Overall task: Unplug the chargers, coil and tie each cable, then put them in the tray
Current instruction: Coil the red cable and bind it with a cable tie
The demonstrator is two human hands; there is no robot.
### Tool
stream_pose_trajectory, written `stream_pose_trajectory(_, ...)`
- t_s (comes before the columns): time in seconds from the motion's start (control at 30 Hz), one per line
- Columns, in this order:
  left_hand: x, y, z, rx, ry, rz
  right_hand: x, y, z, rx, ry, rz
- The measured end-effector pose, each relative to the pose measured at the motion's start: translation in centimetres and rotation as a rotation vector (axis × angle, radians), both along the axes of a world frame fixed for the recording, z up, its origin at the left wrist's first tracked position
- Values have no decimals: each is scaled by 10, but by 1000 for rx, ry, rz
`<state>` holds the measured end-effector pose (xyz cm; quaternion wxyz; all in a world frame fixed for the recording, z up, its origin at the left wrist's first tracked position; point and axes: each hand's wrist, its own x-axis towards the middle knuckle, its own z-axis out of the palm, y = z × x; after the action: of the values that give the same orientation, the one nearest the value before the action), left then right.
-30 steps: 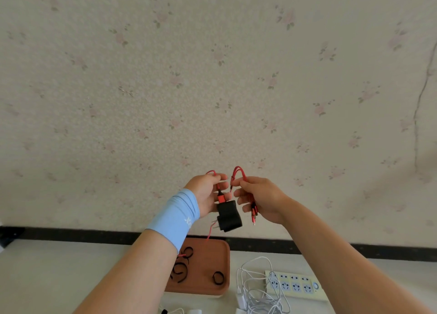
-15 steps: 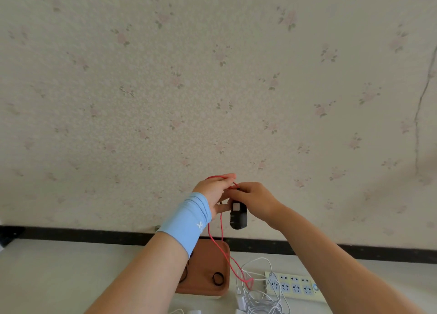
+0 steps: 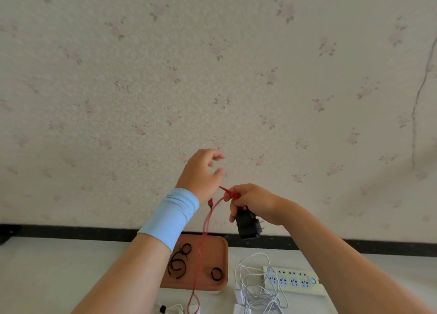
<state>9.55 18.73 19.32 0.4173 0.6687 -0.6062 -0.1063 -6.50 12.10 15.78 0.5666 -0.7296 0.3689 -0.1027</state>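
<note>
1. Wall (image 3: 212, 77): pale paper with a faint flower print, filling most of the view; dark skirting strip along its foot.
2. Table (image 3: 59, 278): light top, across the bottom of the view, against the wall.
3. Left hand (image 3: 203, 171): raised above the table, blue wristband (image 3: 170, 216) on the wrist; fingers slack, loosely curved and apart, blurred, nothing plainly held.
4. Right hand (image 3: 257, 202): lower than the left and just beside it; fingers curled round the top of the charger, thumb and forefinger pinching a bend of the red cable.
5. Tray (image 3: 212, 249): brown, rounded corners, on the table below the hands, between the left forearm and the power strip.
6. Power strip (image 3: 293, 279): pale yellow with blue sockets, flat on the table right of the tray.
7. White cables (image 3: 257, 287): loose tangle on the table between tray and power strip, partly over the strip's near end.
8. Charger (image 3: 247, 225): black block, prongs visible, hanging from the right hand in the air above the table, clear of the tray.
9. Red cable (image 3: 205, 233): dropping from the right hand in a long doubled strand across the tray to the table's near edge.
10. Black ties (image 3: 177, 264): several small loops lying in the tray.
</note>
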Motion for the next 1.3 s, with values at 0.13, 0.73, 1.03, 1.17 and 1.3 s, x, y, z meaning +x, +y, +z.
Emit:
stream_pose_trajectory(0.13, 1, -5, -16, 392, -52, -206, -3, 3, 6, 39, -40, -8)
stream_pose_trajectory(0.73, 8, 2, -5, 675, 91, -241, -13, 2, 11, 305, -33, 129)
stream_pose_trajectory(1.03, 11, 3, -2, 649, 197, -230, -15, 0, 9, 280, -106, 117)
stream_pose_trajectory(1.17, 21, 3, 2, 688, 326, -193, -19, -10, 17, 285, -138, -89)
stream_pose_trajectory(1.3, 22, 2, 3, 761, 288, -151, -15, -9, 14, 197, -59, -250)
